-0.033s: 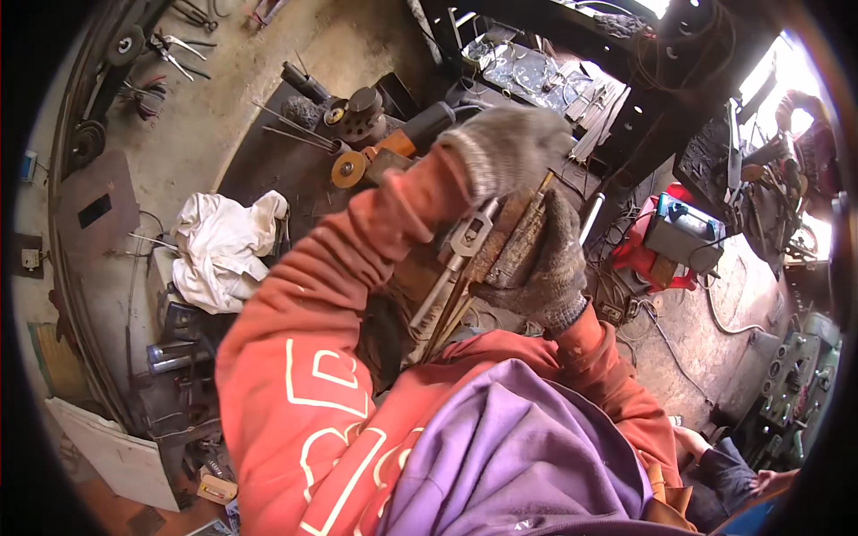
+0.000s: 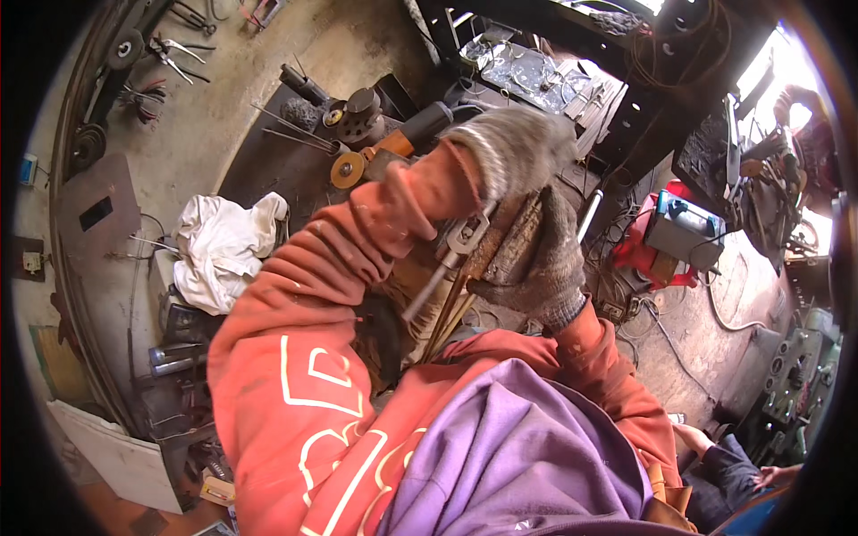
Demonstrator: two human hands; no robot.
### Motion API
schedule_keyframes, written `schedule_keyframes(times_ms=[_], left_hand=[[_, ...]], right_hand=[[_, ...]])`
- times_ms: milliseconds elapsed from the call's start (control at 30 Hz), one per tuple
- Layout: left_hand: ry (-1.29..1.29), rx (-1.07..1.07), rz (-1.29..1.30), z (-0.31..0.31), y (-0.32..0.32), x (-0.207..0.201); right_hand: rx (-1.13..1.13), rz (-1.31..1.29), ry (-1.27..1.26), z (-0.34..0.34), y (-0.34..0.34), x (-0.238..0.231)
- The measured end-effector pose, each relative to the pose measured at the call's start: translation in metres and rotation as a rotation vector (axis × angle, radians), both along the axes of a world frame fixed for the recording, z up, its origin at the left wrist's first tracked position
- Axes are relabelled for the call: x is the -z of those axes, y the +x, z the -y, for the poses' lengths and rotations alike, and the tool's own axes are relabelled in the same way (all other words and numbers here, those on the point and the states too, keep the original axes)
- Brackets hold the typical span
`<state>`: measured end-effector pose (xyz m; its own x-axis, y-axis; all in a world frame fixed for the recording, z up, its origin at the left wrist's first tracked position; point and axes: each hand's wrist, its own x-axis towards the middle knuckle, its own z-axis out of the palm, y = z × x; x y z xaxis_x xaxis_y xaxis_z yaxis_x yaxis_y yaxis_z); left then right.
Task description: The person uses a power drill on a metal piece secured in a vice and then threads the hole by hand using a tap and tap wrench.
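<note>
My left hand (image 2: pixel 527 154), in a grey knit glove, reaches over the upper end of a steel tool that looks like a tap wrench (image 2: pixel 465 236). Its fingers are blurred and turned away, so their grip is hidden. The tool's bare handle slants down toward my lap. My right hand (image 2: pixel 552 259), in a dirty dark glove, is closed around a long rusty metal piece (image 2: pixel 516 241) just right of the tool. The thumb lies across its near end. Thin brown rods (image 2: pixel 444 323) run below it toward my body.
An angle grinder (image 2: pixel 402 143) with an orange disc and several metal parts lie ahead on the left. A white cloth (image 2: pixel 223 250) is on the left. A boxy grey machine (image 2: pixel 684 232) sits on something red at right, among cables. Another person's hand (image 2: pixel 776 478) shows at lower right.
My left hand has shifted slightly toward the right. The tool's near end has swung a little to the left. My right hand stays almost where it was.
</note>
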<state>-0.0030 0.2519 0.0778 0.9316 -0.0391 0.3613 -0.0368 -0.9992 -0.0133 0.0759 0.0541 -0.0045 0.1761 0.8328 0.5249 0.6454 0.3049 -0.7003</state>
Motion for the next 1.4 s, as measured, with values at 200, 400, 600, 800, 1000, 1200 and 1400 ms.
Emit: schedule_keyframes(times_ms=[200,400,600,800,1000,1200,1400], left_hand=[[-0.258,-0.026,-0.233,0.136,0.004,-0.039],[-0.344,-0.172,-0.324,0.195,-0.139,-0.054],[-0.651,-0.512,0.125,0.093,-0.166,-0.038],[-0.183,-0.233,-0.188,0.026,-0.074,-0.032],[-0.079,-0.012,-0.075,0.124,-0.042,-0.044],[0.155,-0.307,-0.381,0.16,-0.169,-0.077],[-0.221,-0.418,-0.338,0.031,-0.093,-0.059]], right_hand=[[-0.312,-0.814,-0.378,0.001,-0.039,0.088],[0.065,0.081,0.138,-0.003,0.005,0.001],[0.048,0.124,0.162,-0.003,0.005,0.015],[0.031,0.036,0.07,0.0,-0.004,0.006],[-0.04,0.252,0.051,-0.006,0.013,0.026],[0.052,0.037,0.065,-0.002,0.002,0.008],[0.036,-0.045,-0.004,-0.001,0.001,0.021]])
